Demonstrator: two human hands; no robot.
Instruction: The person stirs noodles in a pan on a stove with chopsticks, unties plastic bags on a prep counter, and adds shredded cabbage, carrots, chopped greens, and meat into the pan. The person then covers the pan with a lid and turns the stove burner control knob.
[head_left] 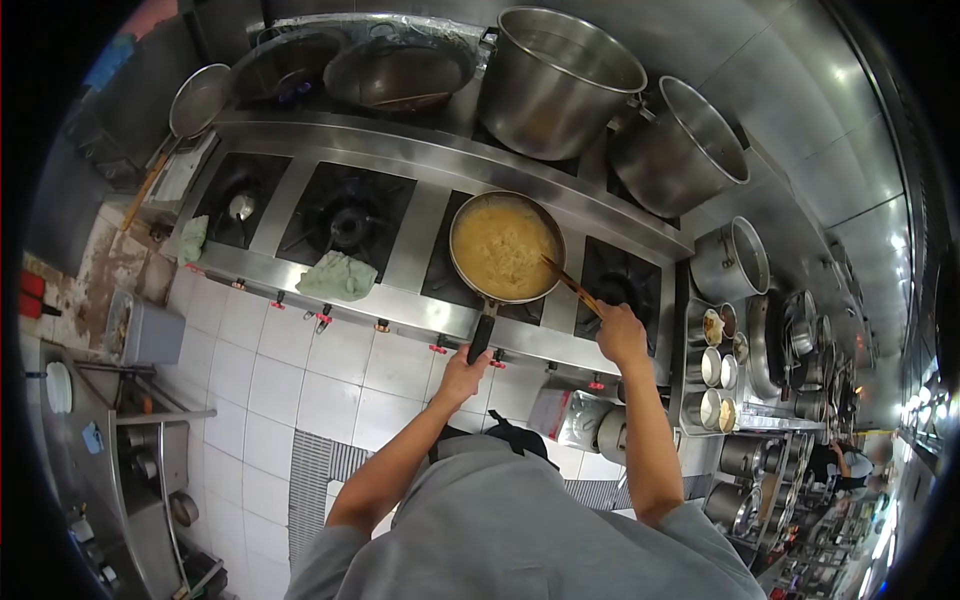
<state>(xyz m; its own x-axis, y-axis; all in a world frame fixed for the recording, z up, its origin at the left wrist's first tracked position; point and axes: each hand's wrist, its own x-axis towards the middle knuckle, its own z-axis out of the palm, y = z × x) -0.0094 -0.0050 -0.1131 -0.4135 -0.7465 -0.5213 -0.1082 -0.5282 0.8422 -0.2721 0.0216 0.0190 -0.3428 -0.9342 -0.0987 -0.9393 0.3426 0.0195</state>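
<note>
Left hand gripping pan handle, pan beyond; right hand grasping utensil.

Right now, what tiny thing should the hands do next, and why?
Probably sweep the wooden utensil gently toward the frying pan's middle. Its tip is in the yellow food near the right-hand rim, the right hand holds it, and the left hand grips the black handle, which should keep things steady.

Black handle partly hidden by left grip, distant co-worker blurred.
</note>
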